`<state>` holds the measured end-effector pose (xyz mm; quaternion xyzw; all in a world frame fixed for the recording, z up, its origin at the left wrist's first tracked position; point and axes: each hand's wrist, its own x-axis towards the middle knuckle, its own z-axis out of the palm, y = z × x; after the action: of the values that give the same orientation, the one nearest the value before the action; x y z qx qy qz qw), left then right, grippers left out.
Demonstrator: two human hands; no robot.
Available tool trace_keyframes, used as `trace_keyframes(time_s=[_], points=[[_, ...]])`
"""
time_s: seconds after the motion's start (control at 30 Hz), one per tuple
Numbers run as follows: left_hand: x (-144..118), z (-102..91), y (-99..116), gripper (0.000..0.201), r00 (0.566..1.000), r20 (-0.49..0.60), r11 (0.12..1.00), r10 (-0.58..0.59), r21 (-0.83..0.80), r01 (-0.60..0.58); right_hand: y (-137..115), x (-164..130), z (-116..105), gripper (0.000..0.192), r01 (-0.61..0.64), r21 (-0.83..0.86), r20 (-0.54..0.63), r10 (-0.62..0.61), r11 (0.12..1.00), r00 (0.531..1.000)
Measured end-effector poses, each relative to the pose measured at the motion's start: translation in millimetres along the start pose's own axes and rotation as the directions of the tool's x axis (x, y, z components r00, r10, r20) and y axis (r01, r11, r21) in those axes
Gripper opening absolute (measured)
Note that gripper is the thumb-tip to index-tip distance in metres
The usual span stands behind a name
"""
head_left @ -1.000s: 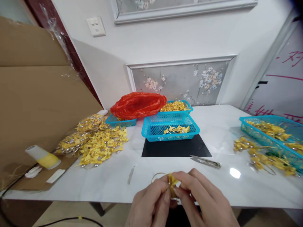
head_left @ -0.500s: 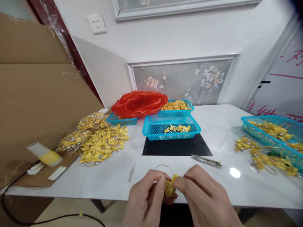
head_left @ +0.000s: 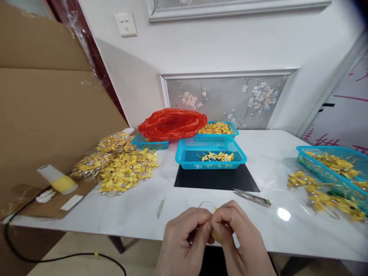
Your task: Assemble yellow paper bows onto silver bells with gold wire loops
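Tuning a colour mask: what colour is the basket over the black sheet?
Bright turquoise-blue; the basket shows best in the head view.

From my end I see the left hand (head_left: 185, 237) and the right hand (head_left: 240, 234) bare as far down as my view reaches, the fingers (head_left: 195, 215) slim with rounded knuckles. Below the fingers, between the hands, a plain black patch (head_left: 213, 262) looks like clothing; I can't tell which garment.

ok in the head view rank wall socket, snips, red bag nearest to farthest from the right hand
1. Snips: just beyond the right hand.
2. Red bag: farther back, leftward.
3. Wall socket: highest up, farther left.
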<state>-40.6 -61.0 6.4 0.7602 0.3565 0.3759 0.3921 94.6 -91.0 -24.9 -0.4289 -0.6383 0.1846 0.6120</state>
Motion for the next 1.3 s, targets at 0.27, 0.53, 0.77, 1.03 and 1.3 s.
trace_keyframes(time_s=[0.27,0.53,0.77,1.03,1.3], points=[[-0.3,3.0,2.7,0.026,0.998,-0.048,0.999,0.03,0.024,-0.029,-3.5,1.3,-4.7,0.019,-0.109,0.422,-0.115,0.173,0.9,0.978],[-7.3,-3.3,9.3,0.023,0.979,-0.173,0.992,0.105,-0.049,-0.115,4.0,-5.6,-19.6,0.022,-0.056,0.34,-0.022,0.068,0.939,0.997],[-9.7,-4.5,12.4,0.034,0.975,-0.195,0.985,0.105,-0.116,-0.129,-1.7,3.3,-24.7,0.019,0.081,0.187,-0.102,-0.063,0.979,0.993],[-3.3,-3.3,14.9,0.021,0.929,0.03,0.704,-0.368,-0.644,0.299,6.1,0.4,-25.5,0.025,0.158,0.165,-0.062,-0.149,0.974,0.987],[-3.0,-8.6,16.4,0.024,0.878,0.186,0.523,-0.441,-0.742,0.42,9.1,1.6,-25.4,0.026,0.186,0.107,-0.026,-0.184,0.977,0.983]])
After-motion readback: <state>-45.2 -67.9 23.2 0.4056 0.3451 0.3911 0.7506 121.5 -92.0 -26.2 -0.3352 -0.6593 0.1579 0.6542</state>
